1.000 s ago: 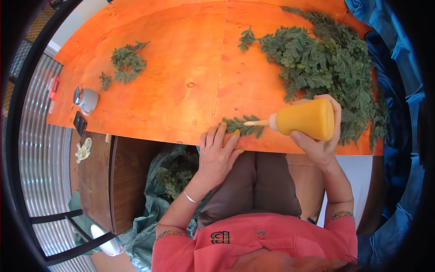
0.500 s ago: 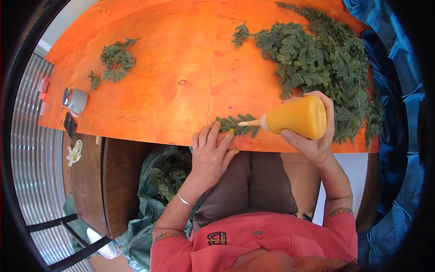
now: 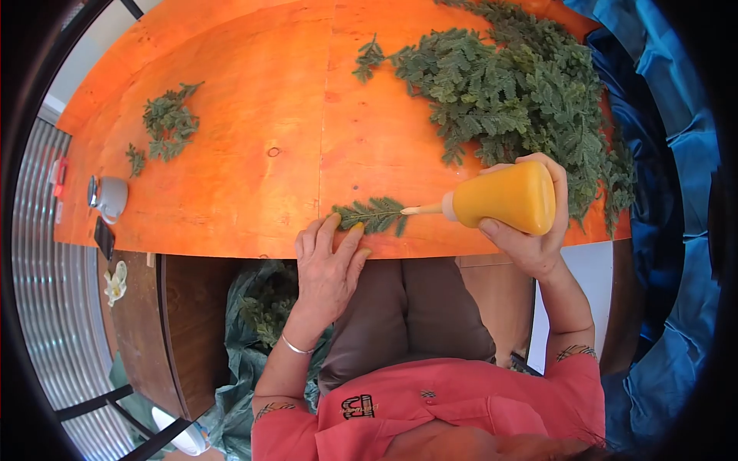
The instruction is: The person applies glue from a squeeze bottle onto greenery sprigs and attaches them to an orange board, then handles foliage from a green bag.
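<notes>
A small green sprig [image 3: 377, 214] lies flat near the front edge of the orange table [image 3: 254, 192]. My left hand [image 3: 327, 265] rests at its left end, the index and middle fingertips pressing on it and the fingers somewhat apart. Yellow stains show on those fingertips. My right hand [image 3: 538, 230] is wrapped round a yellow squeeze bottle [image 3: 507, 198], held tilted with its long nozzle pointing left. The nozzle tip is at the right end of the sprig; whether it touches is hard to tell.
A big heap of green sprigs [image 3: 523, 92] covers the table's right side. A smaller pile [image 3: 169, 123] lies at the left, near a grey mug [image 3: 109, 197] and a dark phone [image 3: 104, 237]. A green bag [image 3: 246, 384] with more foliage stands below the table edge.
The bottle's nozzle has moved right along the sprig, from over its middle to its right end. The whole view has shifted, so table things appear further left. My left hand still presses the sprig.
</notes>
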The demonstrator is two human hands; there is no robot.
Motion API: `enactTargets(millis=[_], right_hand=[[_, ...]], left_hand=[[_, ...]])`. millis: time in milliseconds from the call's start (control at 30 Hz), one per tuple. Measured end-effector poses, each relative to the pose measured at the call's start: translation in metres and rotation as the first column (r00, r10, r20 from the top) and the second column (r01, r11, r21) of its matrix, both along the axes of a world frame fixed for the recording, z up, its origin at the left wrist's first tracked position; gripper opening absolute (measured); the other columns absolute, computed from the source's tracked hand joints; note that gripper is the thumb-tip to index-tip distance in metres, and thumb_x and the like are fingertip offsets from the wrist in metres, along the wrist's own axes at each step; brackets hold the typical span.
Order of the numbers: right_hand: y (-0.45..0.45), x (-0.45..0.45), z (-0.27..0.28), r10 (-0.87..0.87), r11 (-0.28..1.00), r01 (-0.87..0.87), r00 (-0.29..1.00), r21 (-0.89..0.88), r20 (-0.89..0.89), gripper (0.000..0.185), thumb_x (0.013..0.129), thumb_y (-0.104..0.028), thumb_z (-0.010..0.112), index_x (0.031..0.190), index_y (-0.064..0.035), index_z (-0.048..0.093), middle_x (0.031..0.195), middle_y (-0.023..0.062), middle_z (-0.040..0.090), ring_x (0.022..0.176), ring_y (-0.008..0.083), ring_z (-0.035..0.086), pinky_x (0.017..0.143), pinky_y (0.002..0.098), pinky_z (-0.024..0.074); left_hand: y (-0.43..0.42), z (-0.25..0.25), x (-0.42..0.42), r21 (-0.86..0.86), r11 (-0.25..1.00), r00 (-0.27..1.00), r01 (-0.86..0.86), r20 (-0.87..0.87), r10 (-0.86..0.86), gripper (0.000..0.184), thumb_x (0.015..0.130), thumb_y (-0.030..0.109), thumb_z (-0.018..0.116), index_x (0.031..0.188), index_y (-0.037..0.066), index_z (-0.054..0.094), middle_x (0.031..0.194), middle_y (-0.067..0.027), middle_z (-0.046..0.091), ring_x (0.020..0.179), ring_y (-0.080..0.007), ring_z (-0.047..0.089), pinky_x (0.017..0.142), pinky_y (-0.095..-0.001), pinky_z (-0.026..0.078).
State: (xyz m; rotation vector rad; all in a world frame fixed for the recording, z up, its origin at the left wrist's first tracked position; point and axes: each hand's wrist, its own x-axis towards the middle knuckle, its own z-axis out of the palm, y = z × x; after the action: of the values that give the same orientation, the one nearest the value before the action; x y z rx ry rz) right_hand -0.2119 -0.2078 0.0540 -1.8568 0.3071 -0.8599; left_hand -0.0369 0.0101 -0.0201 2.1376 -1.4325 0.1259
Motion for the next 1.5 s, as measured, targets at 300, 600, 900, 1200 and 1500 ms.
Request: enactTargets(millis=[300, 600, 900, 1200, 1500], right_hand=[[-0.012, -0.019, -0.002, -0.045, 0.998, 0.043, 0.999, 0.05, 0.029, 0.077, 0.069, -0.004, 0.082, 0.13, -0.0014, 0.035, 0.109, 0.0114, 0.055, 0.097, 0.0197, 0.06, 0.084, 0.0334, 0.0508], [-0.038, -0.071, -0.027, -0.267, 0.963, 0.265, 0.963, 0.039, 0.047, 0.062, 0.083, -0.005, 0.062, 0.139, 0.0017, 0.036, 0.127, 0.0213, 0.054, 0.116, 0.0306, 0.056, 0.102, 0.0424, 0.0425], [-0.025, -0.084, -0.031, -0.271, 0.961, 0.271, 0.962, -0.064, -0.002, 0.072, 0.088, -0.03, 0.066, 0.139, 0.006, 0.03, 0.127, 0.0271, 0.053, 0.119, 0.0337, 0.052, 0.105, 0.0459, 0.0366], [0.018, -0.032, -0.019, -0.245, 0.941, 0.26, 0.965, -0.217, 0.094, 0.066, 0.086, -0.013, 0.066, 0.139, 0.0047, 0.031, 0.128, 0.0262, 0.053, 0.12, 0.0363, 0.051, 0.105, 0.0486, 0.0375], [-0.027, 0.092, -0.032, -0.173, 0.062, -0.238, 0.954, -0.969, -0.245, 0.055, 0.072, 0.009, 0.057, 0.124, -0.0097, 0.059, 0.122, 0.0185, 0.05, 0.116, 0.0394, 0.049, 0.108, 0.0487, 0.0373]], left_hand=[[-0.005, 0.001, 0.003, -0.043, 0.999, 1.0, -0.01, 0.023, 0.011, 0.025, 0.082, 0.011, 0.068, 0.106, 0.004, 0.067, 0.114, -0.0172, 0.055, 0.107, -0.0357, 0.051, 0.092, -0.0432, 0.041], [0.035, 0.019, 0.024, -0.226, 0.971, 0.991, -0.076, -0.127, 0.048, 0.02, 0.07, -0.014, 0.06, 0.082, 0.002, 0.064, 0.085, -0.0117, 0.06, 0.084, -0.031, 0.058, 0.073, -0.0358, 0.048], [0.244, -0.07, 0.028, 0.536, 0.755, 0.922, -0.377, 0.139, 0.361, 0.007, 0.077, 0.003, 0.06, 0.081, 0.005, 0.065, 0.088, -0.0129, 0.059, 0.092, -0.032, 0.054, 0.082, -0.0422, 0.043], [0.179, -0.218, 0.155, 0.788, 0.456, 0.882, -0.414, 0.224, 0.414, 0.021, 0.084, 0.015, 0.056, 0.101, 0.008, 0.067, 0.106, -0.0122, 0.063, 0.11, -0.0324, 0.053, 0.092, -0.0418, 0.042], [0.21, -0.176, 0.149, 0.401, 0.718, 0.781, -0.568, -0.012, 0.624, 0.009, 0.083, 0.014, 0.06, 0.086, 0.008, 0.065, 0.09, -0.0152, 0.066, 0.088, -0.0355, 0.064, 0.078, -0.0463, 0.052]])
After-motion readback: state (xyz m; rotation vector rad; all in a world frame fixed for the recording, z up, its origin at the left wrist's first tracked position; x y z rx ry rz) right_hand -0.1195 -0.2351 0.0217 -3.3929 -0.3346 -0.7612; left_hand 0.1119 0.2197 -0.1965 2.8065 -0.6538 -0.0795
